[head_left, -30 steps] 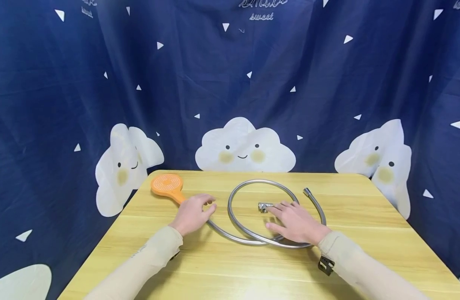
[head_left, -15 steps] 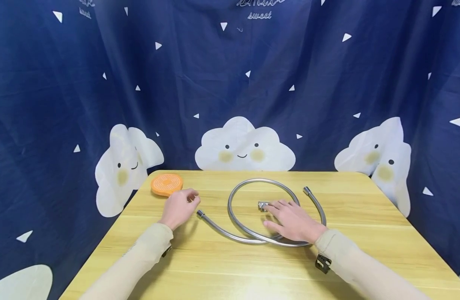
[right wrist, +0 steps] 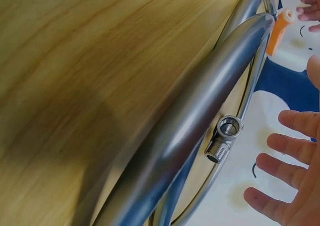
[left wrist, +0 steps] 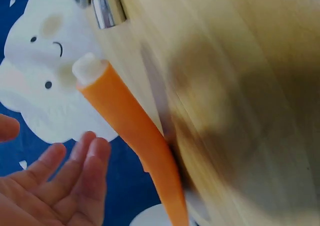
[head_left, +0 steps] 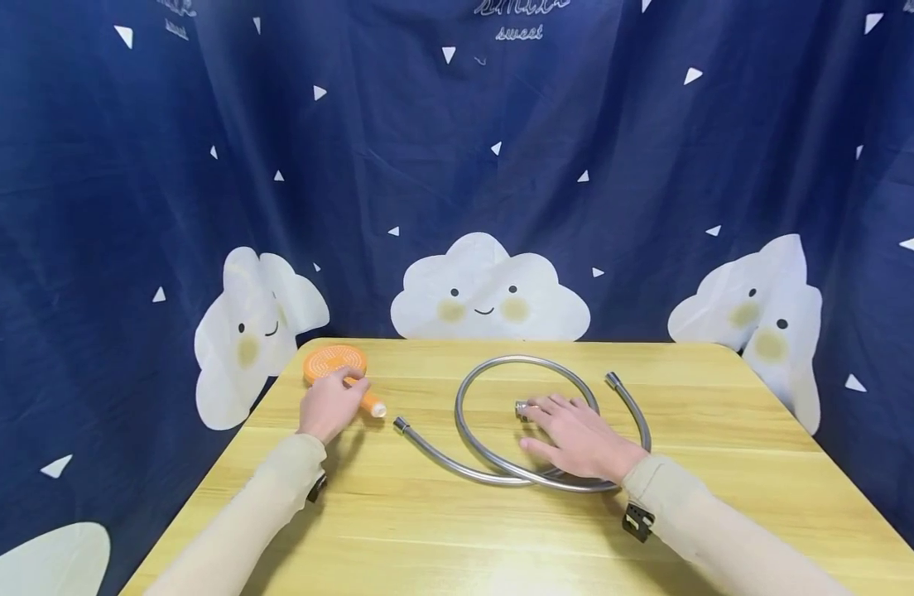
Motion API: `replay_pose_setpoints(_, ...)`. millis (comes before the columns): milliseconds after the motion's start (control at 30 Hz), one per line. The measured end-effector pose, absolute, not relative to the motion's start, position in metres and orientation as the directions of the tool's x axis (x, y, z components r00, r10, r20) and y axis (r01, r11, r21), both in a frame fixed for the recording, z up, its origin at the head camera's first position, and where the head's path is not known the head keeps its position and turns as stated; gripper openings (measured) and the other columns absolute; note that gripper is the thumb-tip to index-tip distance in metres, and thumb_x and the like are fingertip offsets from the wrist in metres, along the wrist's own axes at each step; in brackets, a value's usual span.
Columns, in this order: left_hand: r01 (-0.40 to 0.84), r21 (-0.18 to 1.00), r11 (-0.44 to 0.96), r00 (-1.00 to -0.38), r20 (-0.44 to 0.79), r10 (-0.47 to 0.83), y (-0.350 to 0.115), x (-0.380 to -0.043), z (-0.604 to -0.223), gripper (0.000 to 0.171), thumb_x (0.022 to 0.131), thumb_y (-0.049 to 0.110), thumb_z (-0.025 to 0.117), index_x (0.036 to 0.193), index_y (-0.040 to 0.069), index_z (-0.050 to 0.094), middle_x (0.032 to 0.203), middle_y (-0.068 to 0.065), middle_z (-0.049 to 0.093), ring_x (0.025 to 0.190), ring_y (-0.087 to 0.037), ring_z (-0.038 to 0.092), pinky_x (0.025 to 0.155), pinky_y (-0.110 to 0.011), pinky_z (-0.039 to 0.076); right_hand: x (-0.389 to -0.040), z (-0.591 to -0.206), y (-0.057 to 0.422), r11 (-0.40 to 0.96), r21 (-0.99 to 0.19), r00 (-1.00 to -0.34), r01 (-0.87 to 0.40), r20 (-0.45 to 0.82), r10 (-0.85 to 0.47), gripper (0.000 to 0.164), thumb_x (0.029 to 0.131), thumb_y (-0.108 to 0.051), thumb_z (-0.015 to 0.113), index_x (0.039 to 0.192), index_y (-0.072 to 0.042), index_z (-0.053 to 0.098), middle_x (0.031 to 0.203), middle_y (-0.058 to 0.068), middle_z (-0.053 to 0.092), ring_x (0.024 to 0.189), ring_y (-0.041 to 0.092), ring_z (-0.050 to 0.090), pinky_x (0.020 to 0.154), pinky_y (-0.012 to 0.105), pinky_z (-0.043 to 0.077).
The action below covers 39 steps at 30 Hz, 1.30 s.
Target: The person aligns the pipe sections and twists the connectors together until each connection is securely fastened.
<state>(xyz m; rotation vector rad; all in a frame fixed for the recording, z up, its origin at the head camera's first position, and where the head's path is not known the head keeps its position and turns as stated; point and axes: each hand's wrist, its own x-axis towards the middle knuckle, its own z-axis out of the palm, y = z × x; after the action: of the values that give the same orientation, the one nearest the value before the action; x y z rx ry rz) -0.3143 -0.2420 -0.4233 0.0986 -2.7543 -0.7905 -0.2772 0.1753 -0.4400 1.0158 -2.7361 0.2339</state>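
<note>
At the table's far left lies an orange shower head [head_left: 336, 359], its handle angled toward the front right and ending in a white tip. My left hand [head_left: 330, 406] hovers over that handle; the left wrist view has its fingers relaxed and apart from the orange handle [left wrist: 137, 126]. A grey metal shower hose [head_left: 457, 472] lies coiled in the middle, both ends loose. Inside the loop sits a small chrome tee fitting [head_left: 521, 410], partly hidden by my right hand [head_left: 579, 443]. Seen from the right wrist, those fingers are spread and clear of the fitting [right wrist: 222, 138].
A wooden table [head_left: 457, 538] bears everything. Behind it and along both sides hangs a dark blue curtain [head_left: 353, 165] with white clouds and triangles. One hose end points at the shower head's handle tip, a small gap between them.
My left hand has moved left, from over the hose end to over the shower head's handle, uncovering that hose end and the handle's tip. The right hand has barely moved.
</note>
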Motion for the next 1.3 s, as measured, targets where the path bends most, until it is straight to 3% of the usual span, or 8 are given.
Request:
replay_pose_setpoints(67,-0.046,0.553,0.832,-0.964,0.195,-0.183,-0.248,-0.315,-0.423,0.046,0.097,0.053,0.05,0.122,0.019,0.07,0.121,-0.012,0.071,0.107,-0.037,0.066,0.081,-0.049,0.05,-0.277,-0.439,0.174,0.749,-0.072,-0.739,-0.658,0.251,-0.625,0.059,0.1,-0.052,0.054,0.145,-0.013,0.055,0.148,0.01,0.053,0.135,0.034,0.05,0.108,0.059,0.042)
replay_pose_setpoints(200,-0.141,0.668,0.731,-0.964,0.075,-0.255,-0.257,-0.318,-0.424,0.058,0.099,0.057,0.044,0.134,0.015,0.063,0.115,-0.015,0.073,0.097,-0.034,0.071,0.078,-0.042,0.051,-0.276,-0.438,0.172,0.749,-0.069,-0.738,-0.659,0.251,-0.626,0.06,0.099,-0.053,0.055,0.144,-0.014,0.055,0.15,0.01,0.051,0.136,0.034,0.049,0.106,0.06,0.042)
replay_pose_setpoints(467,-0.26,0.914,0.313,-0.935,-0.157,-0.317,-0.268,-0.323,-0.428,0.056,0.1,0.046,0.052,0.145,0.011,0.051,0.096,-0.023,0.071,0.064,-0.022,0.071,0.066,-0.038,0.063,-0.274,-0.436,0.172,0.758,-0.061,-0.747,-0.649,0.236,-0.621,0.065,0.1,-0.062,0.044,0.147,-0.017,0.052,0.153,0.011,0.048,0.139,0.036,0.046,0.108,0.062,0.041)
replay_pose_setpoints(567,-0.279,0.938,0.205,-0.928,-0.209,-0.308,-0.269,-0.325,-0.43,0.058,0.101,0.041,0.052,0.147,0.007,0.045,0.102,-0.03,0.068,0.066,-0.026,0.072,0.067,-0.04,0.063,-0.274,-0.436,0.171,0.752,-0.056,-0.741,-0.657,0.237,-0.629,0.069,0.1,-0.066,0.037,0.146,-0.017,0.053,0.153,0.011,0.048,0.138,0.037,0.047,0.108,0.061,0.042)
replay_pose_setpoints(700,-0.308,0.945,0.111,-0.922,-0.267,-0.282,-0.27,-0.326,-0.431,0.063,0.102,0.038,0.052,0.152,0.005,0.035,0.115,-0.037,0.061,0.077,-0.035,0.073,0.076,-0.046,0.062,-0.275,-0.436,0.169,0.743,-0.061,-0.73,-0.667,0.249,-0.636,0.066,0.1,-0.064,0.042,0.144,-0.016,0.055,0.152,0.01,0.049,0.138,0.036,0.048,0.107,0.06,0.042)
replay_pose_setpoints(833,-0.325,0.943,0.066,-0.919,-0.298,-0.258,-0.269,-0.328,-0.431,0.064,0.102,0.035,0.051,0.154,0.002,0.031,0.109,-0.035,0.063,0.081,-0.038,0.074,0.08,-0.047,0.061,-0.276,-0.435,0.165,0.739,-0.067,-0.727,-0.67,0.26,-0.635,0.061,0.1,-0.058,0.05,0.144,-0.016,0.056,0.152,0.01,0.049,0.138,0.037,0.048,0.108,0.06,0.041)
replay_pose_setpoints(1100,-0.339,0.938,0.076,-0.92,-0.313,-0.236,-0.263,-0.335,-0.438,0.058,0.102,0.028,0.052,0.153,0.005,0.036,0.09,-0.022,0.069,0.073,-0.032,0.075,0.074,-0.043,0.063,-0.278,-0.437,0.16,0.741,-0.067,-0.728,-0.668,0.261,-0.634,0.06,0.098,-0.057,0.054,0.144,-0.017,0.056,0.154,0.01,0.048,0.138,0.037,0.047,0.11,0.061,0.04)
replay_pose_setpoints(1300,-0.332,0.94,0.081,-0.924,-0.306,-0.231,-0.264,-0.337,-0.443,0.067,0.102,0.025,0.053,0.159,0.01,0.022,0.098,-0.026,0.067,0.068,-0.026,0.073,0.072,-0.041,0.063,-0.279,-0.437,0.153,0.735,-0.088,-0.733,-0.672,0.222,-0.643,0.062,0.098,-0.059,0.052,0.147,-0.021,0.052,0.156,0.008,0.045,0.14,0.036,0.045,0.111,0.061,0.038)
